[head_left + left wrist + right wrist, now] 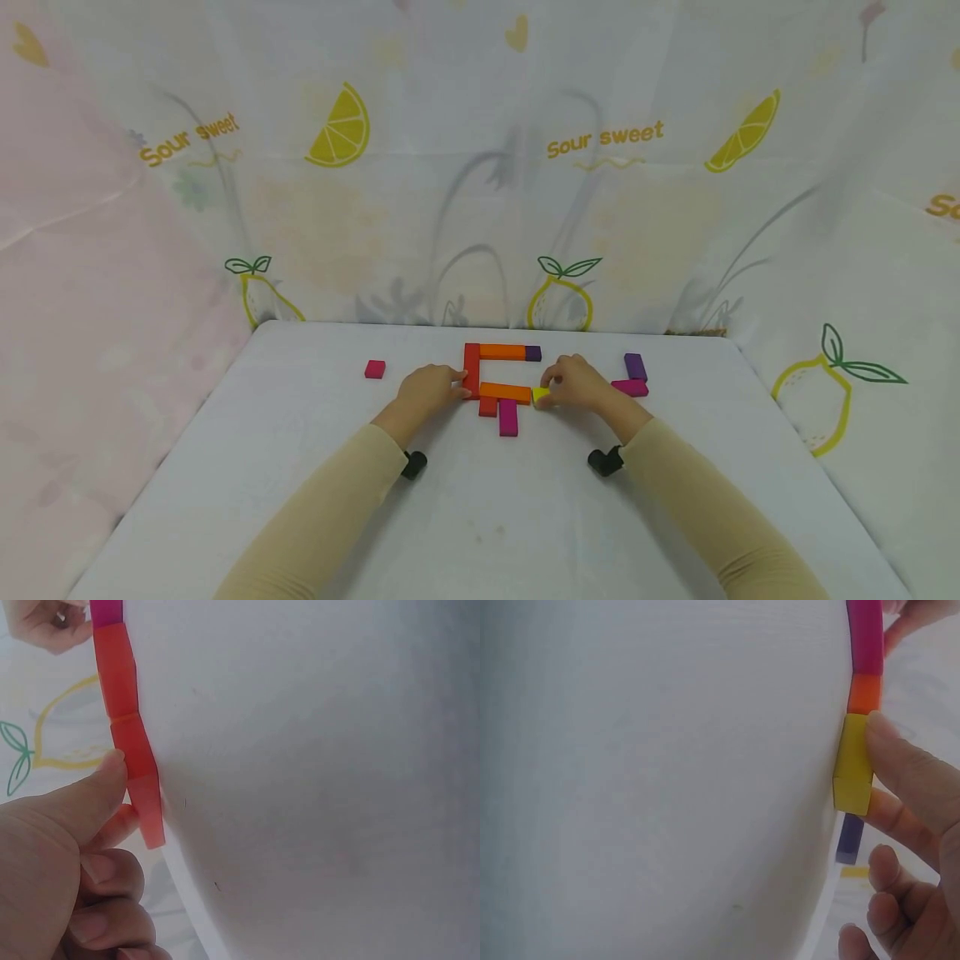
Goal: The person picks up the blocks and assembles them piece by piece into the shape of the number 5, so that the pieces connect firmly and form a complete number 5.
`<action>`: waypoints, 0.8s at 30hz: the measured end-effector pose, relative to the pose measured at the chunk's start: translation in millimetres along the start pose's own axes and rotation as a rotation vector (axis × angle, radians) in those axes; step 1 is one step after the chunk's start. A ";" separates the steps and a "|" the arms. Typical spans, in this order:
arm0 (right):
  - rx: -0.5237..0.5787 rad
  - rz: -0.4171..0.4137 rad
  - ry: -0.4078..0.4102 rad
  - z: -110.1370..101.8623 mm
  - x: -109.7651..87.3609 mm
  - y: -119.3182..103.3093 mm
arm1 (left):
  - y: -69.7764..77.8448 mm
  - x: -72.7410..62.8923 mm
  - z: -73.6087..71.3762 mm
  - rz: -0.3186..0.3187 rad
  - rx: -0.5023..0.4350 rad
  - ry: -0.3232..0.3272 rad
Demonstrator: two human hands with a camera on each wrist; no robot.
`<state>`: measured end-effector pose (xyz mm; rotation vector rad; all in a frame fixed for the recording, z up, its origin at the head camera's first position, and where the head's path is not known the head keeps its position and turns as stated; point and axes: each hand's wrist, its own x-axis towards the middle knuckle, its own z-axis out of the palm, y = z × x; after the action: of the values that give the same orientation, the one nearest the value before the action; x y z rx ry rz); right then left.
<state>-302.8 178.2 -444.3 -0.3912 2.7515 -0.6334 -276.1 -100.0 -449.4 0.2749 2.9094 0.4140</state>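
Lemon-printed cloth (450,208) is hanging behind a white table (495,517), and toward the table's far edge a small yellow block (853,746) is sitting just beside the right end of the lower orange bar (505,392). To my eye it is looking light, stiff and fairly smooth, so it is hardly asking for force; its opposite sides are offering the surest hold, since a careless fingertip could be nudging the neighbours. The right hand (577,385) is pinching it that way, thumb on the near side and a finger behind, the other fingers curling loosely. Across from it, the left hand (427,390) is pinching the long red bar (472,362) toward its near end, so the two hands are working apart, with the lower orange bar lying between them. Beyond that, the upper orange bar (502,352) is running from the red bar's far end to a dark purple block (533,353). On the near side, a small red block (488,407) and a magenta bar (508,417) are lying alongside each other. Farther out, a purple bar (635,367) and a second magenta piece (629,387) are lying close together past the right hand, while a lone pinkish-red block (375,369) is resting well apart at the left.
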 end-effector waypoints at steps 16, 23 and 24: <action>-0.031 -0.064 0.023 -1.0 -3.3 -0.9 | 2.9 -2.3 -0.8 -0.009 -0.010 -0.005; -0.018 -0.048 0.023 -1.7 -4.4 1.6 | 3.3 -3.5 -0.2 -0.011 -0.009 -0.002; -0.012 -0.045 0.026 -3.2 -5.4 1.9 | 3.3 -3.6 -0.3 -0.010 -0.006 0.001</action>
<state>-299.3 182.8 -441.2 -0.4521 2.7799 -0.6376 -272.1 -97.8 -447.6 0.2588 2.9088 0.4212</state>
